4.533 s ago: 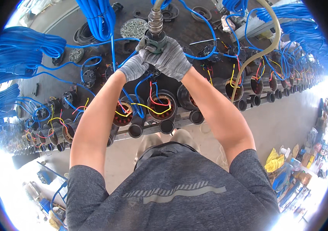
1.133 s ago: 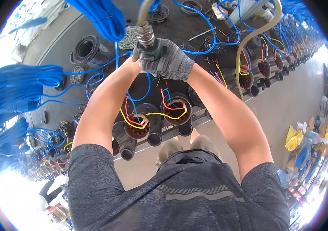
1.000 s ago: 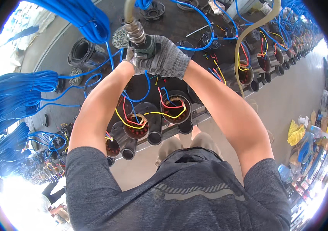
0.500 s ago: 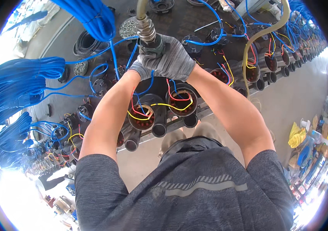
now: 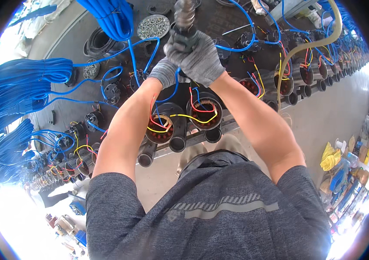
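Observation:
My right hand [image 5: 199, 63], in a grey knit glove, is wrapped round the dark body of an upright air tool [image 5: 185, 41]. A ribbed metal fitting tops the tool. My left hand [image 5: 163, 73], gloved alike, reaches in low beside and beneath the right; its fingers are hidden, and so is the tool's lower end. Just nearer to me lie two open motor housings, one on the left [image 5: 159, 135] and one on the right [image 5: 205, 119], with red, blue and yellow leads coming out. A blue cable [image 5: 173, 93] runs down beside my left wrist.
Blue cable bundles stand at the left [image 5: 24, 82] and hang at the top [image 5: 111, 19]. A dish of screws [image 5: 153, 27] sits on the dark worktable, left of the tool. A tan hose [image 5: 299, 45] curves down at the right. More wired housings line the table edge both ways.
Both hands and the air tool have shifted to the right in the picture and slightly nearer. The dish of screws shows more fully, and the hose's curve has moved right.

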Demonstrator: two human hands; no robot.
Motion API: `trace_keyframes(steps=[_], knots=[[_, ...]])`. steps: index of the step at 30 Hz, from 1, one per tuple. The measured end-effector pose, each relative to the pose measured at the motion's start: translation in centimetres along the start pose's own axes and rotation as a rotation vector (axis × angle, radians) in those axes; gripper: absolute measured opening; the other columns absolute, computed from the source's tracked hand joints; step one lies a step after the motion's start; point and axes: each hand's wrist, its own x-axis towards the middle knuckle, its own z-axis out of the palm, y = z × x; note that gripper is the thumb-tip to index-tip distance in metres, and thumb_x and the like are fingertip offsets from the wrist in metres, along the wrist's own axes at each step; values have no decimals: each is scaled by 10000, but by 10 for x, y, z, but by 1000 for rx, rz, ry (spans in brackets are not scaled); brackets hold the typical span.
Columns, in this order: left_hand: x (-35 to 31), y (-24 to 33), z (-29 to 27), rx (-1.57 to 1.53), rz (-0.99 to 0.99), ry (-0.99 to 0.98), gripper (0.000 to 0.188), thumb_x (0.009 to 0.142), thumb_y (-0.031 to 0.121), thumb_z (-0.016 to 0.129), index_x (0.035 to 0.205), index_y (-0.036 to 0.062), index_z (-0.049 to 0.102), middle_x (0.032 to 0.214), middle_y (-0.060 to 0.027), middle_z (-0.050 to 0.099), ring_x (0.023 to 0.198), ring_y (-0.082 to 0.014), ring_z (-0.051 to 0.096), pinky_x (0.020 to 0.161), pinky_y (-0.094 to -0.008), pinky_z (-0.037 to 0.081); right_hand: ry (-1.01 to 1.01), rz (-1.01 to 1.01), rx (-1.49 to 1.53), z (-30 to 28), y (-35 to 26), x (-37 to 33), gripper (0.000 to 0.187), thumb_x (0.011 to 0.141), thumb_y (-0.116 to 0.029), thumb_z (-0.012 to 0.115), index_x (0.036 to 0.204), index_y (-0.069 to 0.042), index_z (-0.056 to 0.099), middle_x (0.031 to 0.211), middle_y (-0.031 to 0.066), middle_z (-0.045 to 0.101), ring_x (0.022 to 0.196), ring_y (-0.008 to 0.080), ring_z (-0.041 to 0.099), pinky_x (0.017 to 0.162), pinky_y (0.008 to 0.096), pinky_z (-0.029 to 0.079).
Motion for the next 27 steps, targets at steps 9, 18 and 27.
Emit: trace_keyframes(steps=[9, 18, 27], knots=[[0, 5, -4, 29, -20, -14, 698, 690, 344, 864, 1303, 131, 608, 1427, -107, 556, 1328, -261, 493, 1084, -409, 435, -154, -22, 246, -1, -1, -19, 313, 822, -82, 788, 1110, -65, 666, 944, 4, 700, 846, 122, 629, 839, 291, 533], [-2, 25, -21, 143, -71, -78, 798, 754, 486, 789, 1417, 135, 516, 1508, -122, 476, 1405, -281, 408, 1162, -434, 337, -293, 88, 535, -6, 4, -4, 238, 852, -155, 782, 1043, -55, 680, 934, 32, 717, 864, 140, 658, 843, 309, 558], [-7, 31, -23, 196, 12, 131, 835, 678, 576, 838, 1324, 98, 613, 1333, -164, 621, 1191, -404, 576, 1051, -439, 460, -273, 74, 361, 3, 5, 40, 191, 851, -56, 747, 1022, -43, 663, 918, -2, 689, 864, 94, 627, 846, 278, 541]])
